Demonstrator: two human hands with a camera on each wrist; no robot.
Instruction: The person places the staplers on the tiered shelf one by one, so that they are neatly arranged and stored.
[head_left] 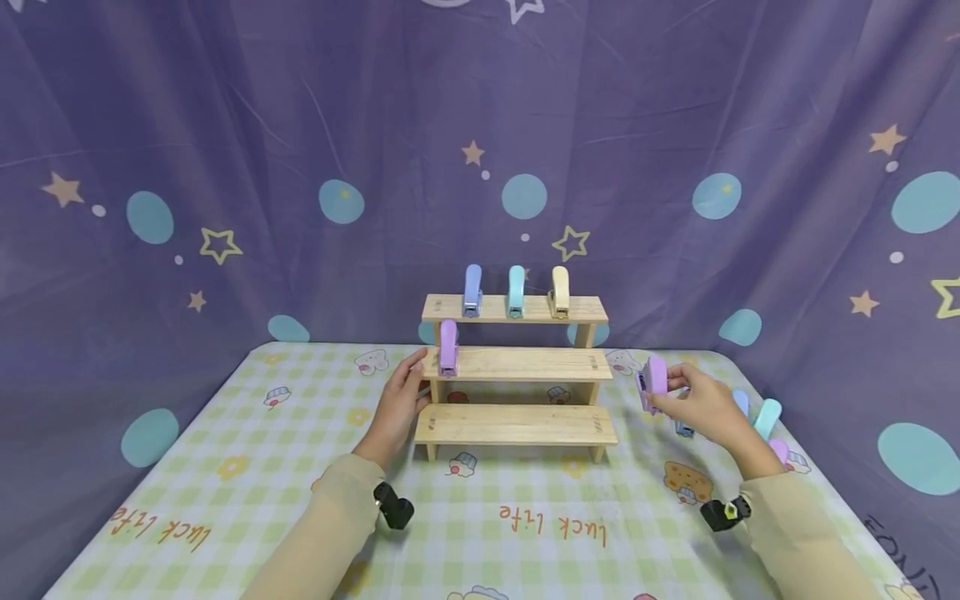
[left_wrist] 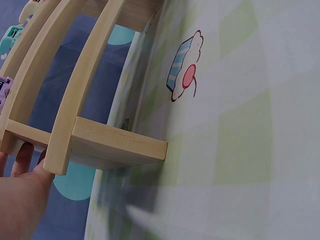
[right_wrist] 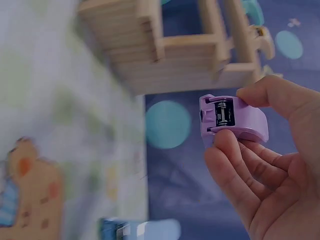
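Left hand (head_left: 393,408) grips the side of the wooden rack (head_left: 525,364), right hand (head_left: 701,406) pinches a purple stapler (head_left: 656,377) right of it. Only the right wrist cam peers into its metal innards (right_wrist: 224,113); only head cam catches the top-tier blue stapler (head_left: 472,292).

The held stapler (head_left: 656,375) is lilac, with dark metal showing inside. Another lilac stapler (head_left: 448,346) sits on the middle step of the shelf (head_left: 517,427), which is pale, yellowish wood with fine grain. Along its top step come a blue stapler (head_left: 472,285), a turquoise stapler (head_left: 517,285) and a cream stapler (head_left: 560,285). The tablecloth (head_left: 300,475) is checked in light green and white, printed with blue-striped cupcakes, yellow-orange flowers, a tan biscuit and orange lettering. Purple-blue fabric covers the curtain (head_left: 420,100), patterned with turquoise ovals, white dots, peach stars and yellow star outlines. The sleeves (head_left: 322,517) are plain beige, the wrist cameras (head_left: 723,514) black.
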